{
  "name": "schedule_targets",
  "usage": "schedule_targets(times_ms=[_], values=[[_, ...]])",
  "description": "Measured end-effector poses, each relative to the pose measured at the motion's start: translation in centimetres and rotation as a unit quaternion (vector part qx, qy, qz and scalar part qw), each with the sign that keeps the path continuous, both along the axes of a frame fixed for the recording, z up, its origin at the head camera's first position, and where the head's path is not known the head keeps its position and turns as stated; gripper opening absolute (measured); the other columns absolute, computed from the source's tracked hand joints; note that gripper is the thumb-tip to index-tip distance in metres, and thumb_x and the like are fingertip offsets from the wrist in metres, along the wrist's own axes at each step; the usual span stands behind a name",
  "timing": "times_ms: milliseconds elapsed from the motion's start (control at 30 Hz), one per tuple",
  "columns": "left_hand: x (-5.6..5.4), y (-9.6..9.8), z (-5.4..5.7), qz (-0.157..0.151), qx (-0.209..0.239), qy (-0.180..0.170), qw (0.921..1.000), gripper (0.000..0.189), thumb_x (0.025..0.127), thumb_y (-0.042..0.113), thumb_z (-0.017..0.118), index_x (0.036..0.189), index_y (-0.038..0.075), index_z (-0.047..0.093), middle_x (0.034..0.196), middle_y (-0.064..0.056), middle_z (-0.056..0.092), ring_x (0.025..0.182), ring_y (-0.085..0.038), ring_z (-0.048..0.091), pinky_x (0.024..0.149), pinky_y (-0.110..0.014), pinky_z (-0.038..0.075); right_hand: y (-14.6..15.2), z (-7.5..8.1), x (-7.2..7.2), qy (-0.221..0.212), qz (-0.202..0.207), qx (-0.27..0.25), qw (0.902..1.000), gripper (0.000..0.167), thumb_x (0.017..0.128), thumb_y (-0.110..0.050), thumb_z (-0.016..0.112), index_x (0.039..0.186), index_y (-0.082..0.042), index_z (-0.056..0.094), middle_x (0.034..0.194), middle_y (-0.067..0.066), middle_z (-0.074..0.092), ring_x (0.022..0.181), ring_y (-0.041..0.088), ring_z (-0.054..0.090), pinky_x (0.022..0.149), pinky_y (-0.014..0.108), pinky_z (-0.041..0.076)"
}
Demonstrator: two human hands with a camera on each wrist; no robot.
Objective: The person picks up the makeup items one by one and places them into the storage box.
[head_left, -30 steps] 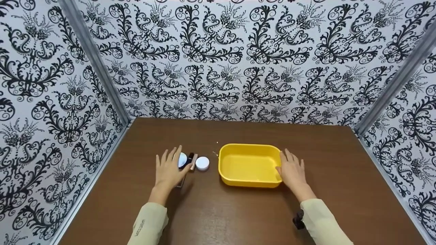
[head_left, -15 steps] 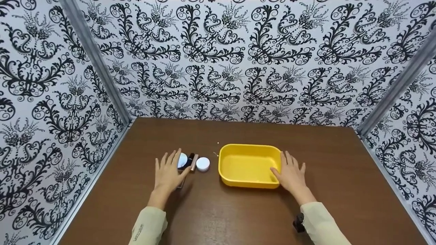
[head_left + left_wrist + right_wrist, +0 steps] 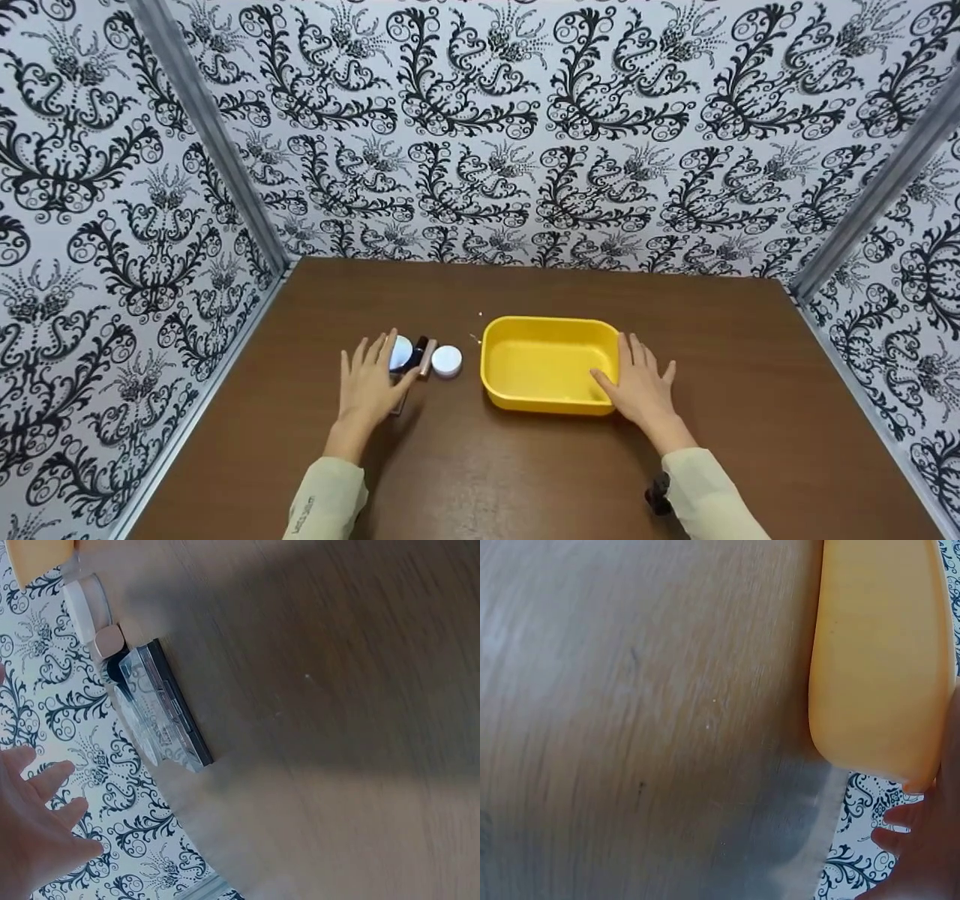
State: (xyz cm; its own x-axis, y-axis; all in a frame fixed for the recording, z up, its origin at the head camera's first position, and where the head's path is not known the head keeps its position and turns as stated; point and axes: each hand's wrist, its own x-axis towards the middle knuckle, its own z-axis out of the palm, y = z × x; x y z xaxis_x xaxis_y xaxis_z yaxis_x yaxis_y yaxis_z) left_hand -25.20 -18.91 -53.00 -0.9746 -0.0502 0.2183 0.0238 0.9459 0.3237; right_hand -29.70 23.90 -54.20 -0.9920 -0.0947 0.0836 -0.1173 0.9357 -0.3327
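In the head view my left hand (image 3: 367,382) hovers with spread, straight fingers over a small group of cosmetics. Its fingers partly hide a round pale item (image 3: 401,352) and a dark flat case. In the left wrist view that case (image 3: 169,709) has a black base and a clear lid. Beside them lie a black-capped item (image 3: 421,345), a slim pinkish-brown tube (image 3: 427,360) and a white round jar (image 3: 447,361). My right hand (image 3: 645,384) is at the right end of a yellow plastic tub (image 3: 540,371), fingers along the rim and thumb reaching over the inside.
A brown wooden table (image 3: 465,465) carries everything. Patterned black-and-white walls (image 3: 480,135) enclose it at the back and both sides, with grey corner strips (image 3: 206,135). Tiny pale specks (image 3: 480,315) lie left of the tub.
The right thumb has moved left, further over the tub's inside. My left hand has shifted only slightly. The tub and the cosmetics stay where they were.
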Motion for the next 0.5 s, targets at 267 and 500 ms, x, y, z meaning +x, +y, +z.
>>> schedule_targets(times_ms=[267,500], values=[[0.0,-0.1,-0.6,0.002,-0.006,-0.006,1.0000,0.076,0.094,0.054,0.058,0.155,0.014,0.035,0.154,-0.018,0.043,0.147,-0.043,0.032,0.120,-0.069,0.012,0.0,-0.3,0.0,-0.010,-0.007,-0.009,0.9999,0.087,0.097,-0.054,0.051,0.158,-0.002,0.016,0.162,0.028,0.019,0.147,0.050,0.021,0.110,0.081,-0.001],[0.0,-0.2,-1.2,0.002,-0.011,-0.007,0.9999,0.068,0.095,0.046,0.060,0.151,0.012,0.042,0.155,-0.017,0.044,0.145,-0.044,0.033,0.119,-0.069,0.014,-0.1,-0.2,-0.1,-0.030,-0.002,-0.013,0.9995,0.081,0.098,-0.035,0.055,0.159,-0.004,0.012,0.162,0.027,0.019,0.147,0.050,0.020,0.109,0.081,-0.001]])
